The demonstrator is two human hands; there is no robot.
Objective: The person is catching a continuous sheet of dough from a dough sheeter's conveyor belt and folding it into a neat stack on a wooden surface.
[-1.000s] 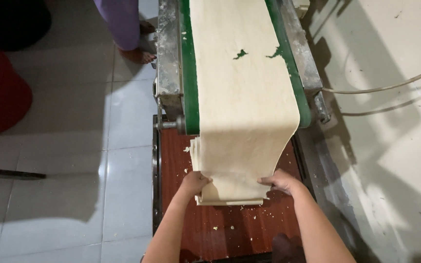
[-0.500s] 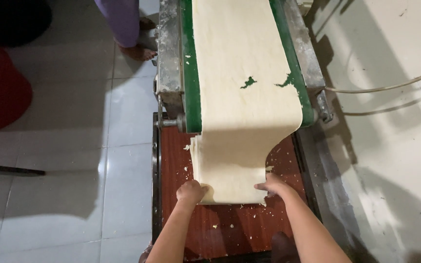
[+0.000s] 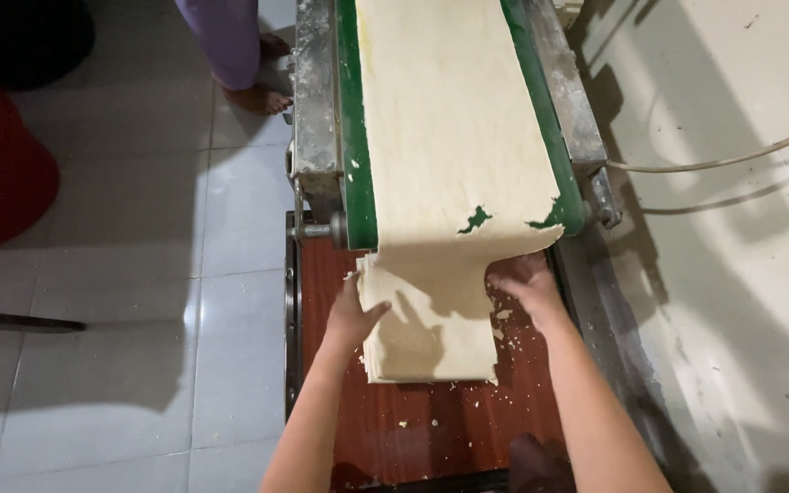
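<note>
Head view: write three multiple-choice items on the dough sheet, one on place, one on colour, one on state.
1. Where does the folded dough stack lie?
A. on the reddish-brown board
B. on the floor tiles
C. in the red tub

2. What colour is the conveyor belt?
A. blue
B. green
C. black

3. How is the dough sheet at its right edge?
A. whole
B. torn
C. rolled up

Key: 1 A, both hands, left hand and right hand, press it there; 2 B, green shows along both edges; 3 B, holes show green.

Dough sheet [image 3: 449,119] matt, soft; wooden board [image 3: 440,420] glossy (crumb-speckled); metal frame [image 3: 317,100] dull.
</note>
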